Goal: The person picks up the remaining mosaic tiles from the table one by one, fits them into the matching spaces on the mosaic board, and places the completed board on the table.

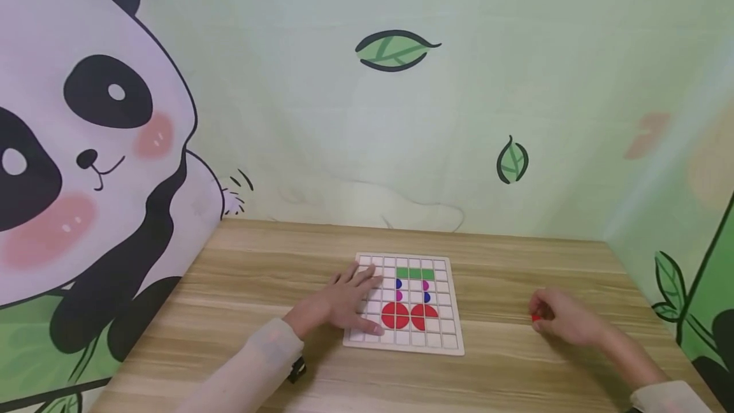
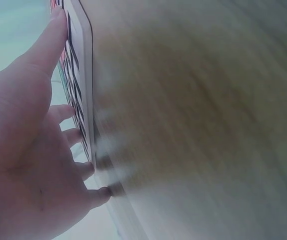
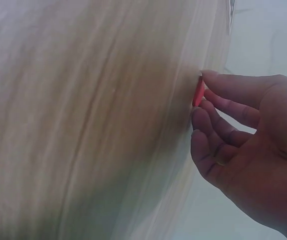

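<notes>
A white grid board [image 1: 450,339] lies flat on the wooden table. My left hand [image 1: 348,303] rests on the board's left side with fingers spread; in the left wrist view its thumb and fingers touch the board's edge area. On the grid are a green strip [image 1: 415,273], small blue and magenta half-rounds, and two red circles [image 1: 395,316] made of quarter pieces. To the right of the board, my right hand [image 1: 568,318] pinches a small, thin red piece [image 3: 198,93] between thumb and fingers, close to the tabletop. Its full outline is partly hidden by the fingertips.
The wood-grained table [image 1: 493,368] reaches back to a pale green cloth wall [image 1: 309,113] printed with leaves. A large printed panda [image 1: 103,171] covers the left side. A small black object [image 1: 297,369] shows beside the left sleeve.
</notes>
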Demonstrator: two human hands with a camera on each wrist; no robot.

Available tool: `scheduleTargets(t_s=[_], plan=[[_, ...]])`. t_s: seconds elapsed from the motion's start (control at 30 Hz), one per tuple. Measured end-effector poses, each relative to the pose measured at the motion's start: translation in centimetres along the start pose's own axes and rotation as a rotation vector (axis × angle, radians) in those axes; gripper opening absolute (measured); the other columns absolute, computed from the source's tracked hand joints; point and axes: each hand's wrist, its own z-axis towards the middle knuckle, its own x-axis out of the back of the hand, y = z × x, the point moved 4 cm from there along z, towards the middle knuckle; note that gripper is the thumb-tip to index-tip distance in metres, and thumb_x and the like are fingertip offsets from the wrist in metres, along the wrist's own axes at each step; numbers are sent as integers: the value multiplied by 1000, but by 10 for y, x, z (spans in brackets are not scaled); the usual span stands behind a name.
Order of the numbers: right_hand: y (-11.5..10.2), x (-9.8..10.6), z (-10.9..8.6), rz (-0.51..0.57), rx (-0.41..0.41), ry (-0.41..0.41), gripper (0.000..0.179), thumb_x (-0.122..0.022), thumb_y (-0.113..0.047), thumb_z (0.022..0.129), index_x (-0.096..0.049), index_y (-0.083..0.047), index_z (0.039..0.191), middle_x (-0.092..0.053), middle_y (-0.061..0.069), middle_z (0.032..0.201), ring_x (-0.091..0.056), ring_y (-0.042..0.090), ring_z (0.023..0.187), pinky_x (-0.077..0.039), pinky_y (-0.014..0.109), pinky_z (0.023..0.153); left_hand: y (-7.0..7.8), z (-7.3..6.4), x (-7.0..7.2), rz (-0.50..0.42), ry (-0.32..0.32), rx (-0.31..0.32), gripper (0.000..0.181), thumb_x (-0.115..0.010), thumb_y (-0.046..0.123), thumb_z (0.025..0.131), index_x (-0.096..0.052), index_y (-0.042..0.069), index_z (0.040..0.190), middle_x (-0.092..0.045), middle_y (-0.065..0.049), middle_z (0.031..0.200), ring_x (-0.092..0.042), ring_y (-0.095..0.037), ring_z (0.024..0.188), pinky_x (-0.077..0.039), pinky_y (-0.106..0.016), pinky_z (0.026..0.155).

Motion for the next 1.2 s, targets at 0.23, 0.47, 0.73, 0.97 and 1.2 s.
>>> scheduleTargets(t_s=[0.23, 0.47, 0.73, 0.97, 1.2], plan=[[0, -2, 0, 0, 10, 14, 21, -82, 2, 87, -62, -4, 93, -60, -4, 86, -55, 3, 79, -50, 28, 67, -1, 0, -2, 4, 1, -2, 112, -68, 79, 86, -21, 23, 171, -8, -7, 179, 1, -40, 163, -11, -67, 126], [-7, -4, 1, -17, -9, 40, 19, -81, -2, 89, -63, -7, 94, -61, -6, 85, -54, 2, 78, -48, 27, 66, -1, 1, -2, 11, -3, 4, 112, -67, 79, 86, -20, 23, 171, -8, -7, 179, 1, -40, 163, -12, -66, 127], [-13, -10, 9, 14, 4, 48, 18, -80, 0, 91, -63, -5, 96, -62, -5, 87, -55, 4, 80, -50, 29, 68, -2, 2, -3, 16, -8, 13, 112, -67, 80, 86, -19, 25, 172, -7, -5, 179, 2, -38, 163, -11, -65, 127], [-16, -15, 15, 16, 39, 85, 22, -80, 4, 87, -63, -6, 95, -61, -6, 86, -55, 3, 79, -50, 28, 68, -1, 1, -2, 19, -8, 8, 113, -67, 80, 86, -19, 24, 172, -7, -6, 179, 1, -39, 163, -12, -66, 127], [-27, -19, 21, -5, 14, 137, 24, -82, 4, 87, -63, -7, 96, -58, -6, 83, -51, 4, 76, -46, 27, 63, -1, 1, -2, 24, -8, 8, 113, -66, 81, 86, -18, 25, 172, -6, -5, 179, 2, -39, 163, -11, -66, 127]])
